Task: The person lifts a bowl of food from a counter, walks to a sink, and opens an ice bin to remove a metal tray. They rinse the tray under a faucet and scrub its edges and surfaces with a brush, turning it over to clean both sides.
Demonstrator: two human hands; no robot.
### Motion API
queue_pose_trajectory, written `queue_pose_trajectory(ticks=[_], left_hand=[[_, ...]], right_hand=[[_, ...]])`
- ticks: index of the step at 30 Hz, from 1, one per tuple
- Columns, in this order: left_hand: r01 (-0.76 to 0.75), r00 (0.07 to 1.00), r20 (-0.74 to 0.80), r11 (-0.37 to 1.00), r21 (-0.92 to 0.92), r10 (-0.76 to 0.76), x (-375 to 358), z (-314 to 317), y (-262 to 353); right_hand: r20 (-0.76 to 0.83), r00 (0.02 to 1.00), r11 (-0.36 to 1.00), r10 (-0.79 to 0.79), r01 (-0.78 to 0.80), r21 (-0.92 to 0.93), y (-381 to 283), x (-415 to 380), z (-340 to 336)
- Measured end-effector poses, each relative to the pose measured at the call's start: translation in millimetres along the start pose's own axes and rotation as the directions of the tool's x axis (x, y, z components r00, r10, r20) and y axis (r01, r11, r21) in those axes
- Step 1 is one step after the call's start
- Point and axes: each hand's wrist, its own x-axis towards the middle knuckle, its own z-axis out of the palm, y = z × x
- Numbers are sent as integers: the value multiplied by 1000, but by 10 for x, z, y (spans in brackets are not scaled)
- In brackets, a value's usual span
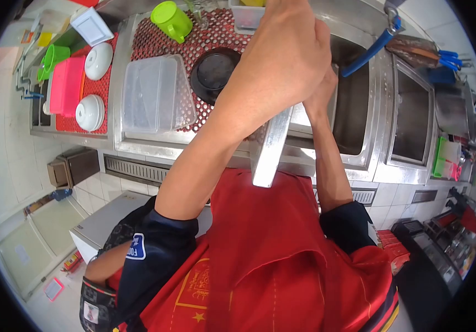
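Observation:
My left hand (298,52) reaches across to the sink with its fingers curled. They are mostly turned away, so what they hold is hidden. Just beneath it, my right hand (321,94) is partly covered by the left and grips the far part of a shiny metal tray (271,146). The tray stands tilted over the sink's front edge, its near end against my red apron (265,221). Behind the hands lies the dark sink basin (354,105). Left of my forearm, a black round dish (214,72) rests on the red perforated mat (193,41).
Clear plastic containers (152,94) and a green mug (171,21) stand on the mat. Further left are white bowls (90,112) and a pink container (66,86). A blue hose (370,53) hangs over the basin's right side. Another person's arm (105,263) shows at lower left.

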Motion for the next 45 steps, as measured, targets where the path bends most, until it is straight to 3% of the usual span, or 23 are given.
queue_pose_trajectory(ticks=[2, 5, 7, 9, 11, 12, 14, 15, 17, 20, 21, 23, 24, 26, 27, 32, 35, 36, 39, 40, 43, 44, 45], left_hand=[[-58, 998, -29, 997, 44, 60, -54, 22, -31], [-21, 998, -58, 1000, 5, 21, -1, 28, -68], [26, 999, -32, 999, -28, -27, 28, -20, -21], [39, 999, 5, 998, -47, -39, 5, -32, -5], [22, 1000, -3, 999, -50, -22, 16, -54, -24], [18, 1000, -13, 998, -55, -19, 16, -71, -31], [10, 1000, -21, 998, -67, -12, -1, -85, -25], [6, 1000, -22, 998, -66, -7, -11, -71, -35], [-7, 998, -58, 1000, -27, 5, 41, -7, -133], [9, 998, -64, 1000, -29, -11, -21, -67, -47], [12, 998, -65, 1000, -8, -12, -34, -63, -32], [23, 995, -100, 995, 95, -14, -27, 13, -110], [13, 995, -98, 995, 97, -4, -14, 1, -125], [2, 996, -85, 995, 100, 6, -27, -24, -131], [3, 996, -85, 995, 97, 5, -26, -32, -140], [-23, 990, -130, 986, 166, 45, -9, -39, -234], [-47, 993, -114, 998, -32, 43, 22, -32, -306], [-30, 995, -99, 999, -14, 28, 25, -41, -319], [-6, 997, -71, 1000, 26, 8, 46, -144, -356], [1, 997, -74, 1000, 29, 1, 44, -184, -366], [43, 999, -26, 999, -9, -44, 13, -287, -309], [69, 998, -6, 997, -22, -69, 9, -292, -281], [90, 996, 14, 995, -33, -90, 18, -302, -249]], right_hand=[[14, 1000, 999, -23, 23, 25, 62, 3, 44], [-87, 992, 983, -88, 101, 153, -92, -25, -36], [-30, 994, 993, -104, 106, 59, 227, -56, 42], [47, 952, 946, -303, 306, -106, 725, -85, 66], [42, 936, 931, -349, 352, -93, 515, 34, 113], [0, 974, 974, -228, 228, 14, 289, -64, 58], [-2, 988, 987, -154, 154, 44, 227, -128, 75], [36, 977, 977, -210, 211, -34, 501, -134, 143], [38, 971, 969, -235, 237, -73, 345, -11, 166], [-64, 984, 984, -167, 162, -78, 101, -44, 122], [-107, 976, 972, -192, 174, -157, 377, -84, 332], [-99, 984, 984, -150, 139, -115, 279, -23, 336], [-32, 996, 997, -81, 81, 3, 137, -39, 106], [51, 993, 990, -105, 100, 101, 96, -34, 11], [51, 979, 978, -196, 192, 87, 249, -21, 104], [-8, 980, 966, -201, 199, 167, -14, 0, 77], [-18, 966, 957, -259, 259, 131, 19, 37, 64], [62, 976, 977, -208, 205, 52, 181, -26, 111], [224, 939, 952, -262, 290, -101, 192, -36, 89], [94, 957, 960, -275, 268, 80, 88, -26, 97], [79, 973, 972, -215, 206, 115, 57, -30, 65], [157, 933, 944, -322, 329, -18, 126, -37, 78], [179, 943, 957, -281, 290, -25, 179, -90, 75]])
